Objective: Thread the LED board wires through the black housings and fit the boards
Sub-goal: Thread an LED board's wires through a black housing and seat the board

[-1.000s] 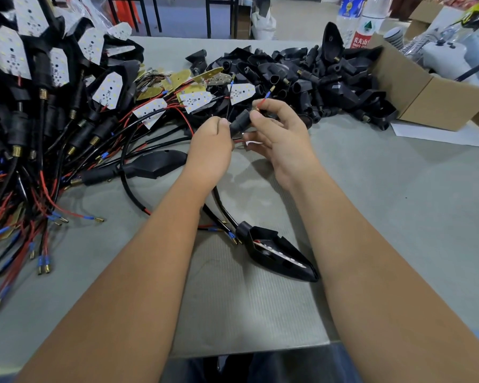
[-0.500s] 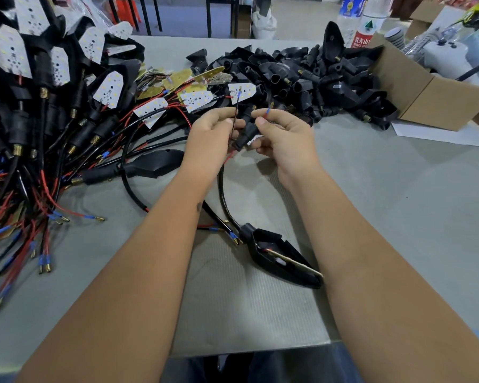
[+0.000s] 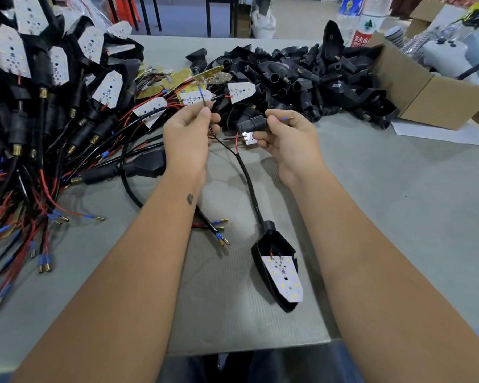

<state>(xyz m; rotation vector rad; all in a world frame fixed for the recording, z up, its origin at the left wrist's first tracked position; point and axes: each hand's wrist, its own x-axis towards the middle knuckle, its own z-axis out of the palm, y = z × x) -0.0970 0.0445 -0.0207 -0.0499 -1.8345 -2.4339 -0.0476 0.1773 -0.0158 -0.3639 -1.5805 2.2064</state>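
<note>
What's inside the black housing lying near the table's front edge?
A white LED board sits in the black housing, red wire at its top. The cavity beneath the board is covered.

Open brown cardboard box (image 3: 437,98) far right on grey table (image 3: 398,217); two clear plastic bottles (image 3: 367,22) behind it.

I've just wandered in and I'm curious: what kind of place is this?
Most likely a small workshop bench for assembling lamps by hand. A heap of empty black housings lies at the back, finished wired units pile up on the left, and a cardboard box stands to the right.
</note>
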